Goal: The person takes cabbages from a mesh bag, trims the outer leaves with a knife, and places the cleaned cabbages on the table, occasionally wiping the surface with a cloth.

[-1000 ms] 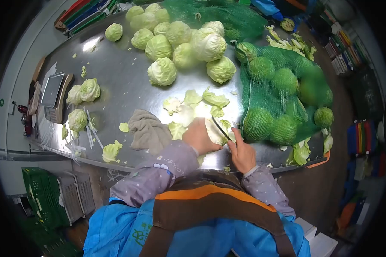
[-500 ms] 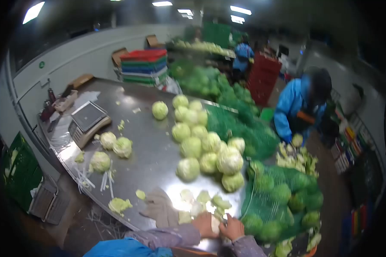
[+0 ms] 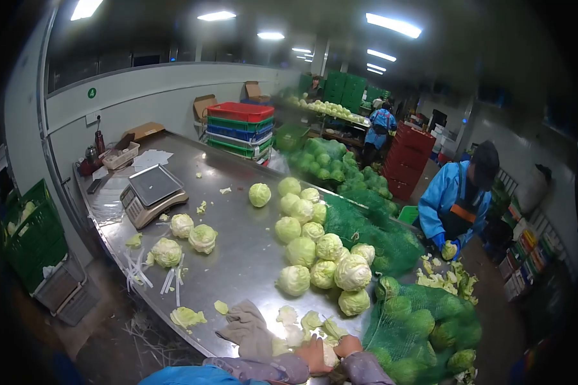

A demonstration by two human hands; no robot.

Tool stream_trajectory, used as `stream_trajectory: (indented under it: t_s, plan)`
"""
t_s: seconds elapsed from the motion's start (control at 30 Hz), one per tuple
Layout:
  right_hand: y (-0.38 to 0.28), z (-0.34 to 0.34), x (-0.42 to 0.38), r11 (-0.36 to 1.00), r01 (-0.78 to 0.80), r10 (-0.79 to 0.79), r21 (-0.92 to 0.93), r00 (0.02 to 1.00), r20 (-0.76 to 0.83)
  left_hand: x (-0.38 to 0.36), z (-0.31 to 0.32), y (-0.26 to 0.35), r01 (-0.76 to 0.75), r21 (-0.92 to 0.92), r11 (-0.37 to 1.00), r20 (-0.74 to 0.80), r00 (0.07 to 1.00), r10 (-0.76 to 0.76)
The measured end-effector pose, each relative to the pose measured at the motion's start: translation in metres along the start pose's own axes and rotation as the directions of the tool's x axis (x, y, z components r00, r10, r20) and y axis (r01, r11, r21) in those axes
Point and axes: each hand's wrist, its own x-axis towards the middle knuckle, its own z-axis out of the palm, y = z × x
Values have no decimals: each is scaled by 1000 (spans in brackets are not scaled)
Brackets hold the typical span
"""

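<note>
At the near edge of the steel table, my left hand (image 3: 313, 355) lies against a pale cabbage (image 3: 331, 355), its fingers gripping the side. Most of that cabbage is hidden by my hands and the bottom of the view. My right hand (image 3: 348, 346) is curled closed at the cabbage's other side; whatever it may hold does not show. Loose cabbage leaves (image 3: 311, 320) lie just beyond my hands. A grey-beige glove or cloth (image 3: 247, 328) rests to their left. Past the leaves sits a group of trimmed cabbages (image 3: 323, 274).
Green net sacks of cabbages (image 3: 424, 327) stand right. A scale (image 3: 153, 194), several cabbages (image 3: 167, 253) and white strips (image 3: 173, 277) are on the table's left. Stacked crates (image 3: 239, 128) stand behind. A co-worker in blue (image 3: 453, 199) handles a cabbage at right.
My view has tilted up, so the table and hands sit lower in the picture. Both hands stay at the cabbage; the right has shifted slightly and looks more curled.
</note>
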Motion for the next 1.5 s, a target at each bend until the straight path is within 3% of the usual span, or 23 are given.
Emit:
stream_trajectory:
  t_s: [0.1,0.2,0.3,0.4,0.63,0.67,0.7,0.73,0.77,0.8,0.87,0.9,0.97,1.0,1.07,1.1,1.13,1.2,1.23,1.33,1.37,1.43,1.5]
  plan:
    - [1,3,7,1000,13,-12,13,1000,-26,2,5,-2,-33,-4,999,-70,997,33]
    - [9,17,18,999,-10,12,40,999,-45,2,4,1,-33,-63,997,27,999,35]
    - [14,29,21,1000,17,-16,22,997,-73,4,29,-5,-58,75,996,-77,995,63]
    - [21,47,30,989,-140,145,42,980,-137,3,49,-19,-180,193,965,-178,960,215]
    - [33,54,51,990,-48,63,130,992,-112,-56,63,-51,-340,-134,931,-476,846,241]
    - [35,55,53,989,-31,47,144,993,-106,-62,47,-47,-328,-154,932,-459,859,227]
    - [26,55,36,989,-49,61,141,995,-84,-64,29,-43,-195,-291,937,-372,925,77]
    - [6,43,14,960,25,45,278,969,-243,-64,18,-38,-55,-410,910,-266,962,-62]
    - [-4,32,0,912,130,44,389,912,-409,-60,13,-36,-57,-419,906,-262,963,-60]
    - [3,36,-7,915,131,41,381,910,-412,-54,7,-36,-2,-417,909,-274,954,-123]
    - [23,54,-22,645,350,91,679,848,-523,-41,-8,-35,58,-426,903,-287,938,-195]
    - [21,46,-47,651,343,87,677,852,-516,-36,-16,-34,133,-426,895,-214,946,-243]
    - [9,26,-100,510,19,192,860,972,-135,-27,-27,-34,250,-397,883,-61,953,-297]
    - [13,46,-97,488,65,125,870,982,-143,-17,-17,-39,253,-403,879,-54,953,-299]
    - [28,94,-75,551,210,-2,807,968,-251,1,1,-50,318,-720,617,195,946,-260]
    - [28,103,-66,469,414,-46,780,893,-447,-10,-2,-36,303,-681,666,138,947,-289]
    - [23,86,-75,466,420,-52,779,892,-449,-11,5,-32,301,-682,666,132,947,-293]
    - [21,52,-97,450,129,19,884,988,-154,-16,29,-29,244,-415,876,-102,945,-312]
    - [23,55,-94,475,134,5,870,988,-155,-27,24,-23,187,-387,903,-193,941,-277]
    - [17,60,-94,538,164,-9,827,982,-188,-44,-17,-21,190,-198,962,-107,971,-214]
    - [12,65,-91,550,278,-25,787,948,-318,-44,-15,-27,192,-200,961,-103,971,-215]
    - [5,63,-91,593,279,-32,755,945,-324,-46,-12,-45,-32,1,999,-191,981,31]
    - [-3,56,-97,624,310,-41,718,930,-365,-45,-8,-61,43,16,999,-187,982,-39]
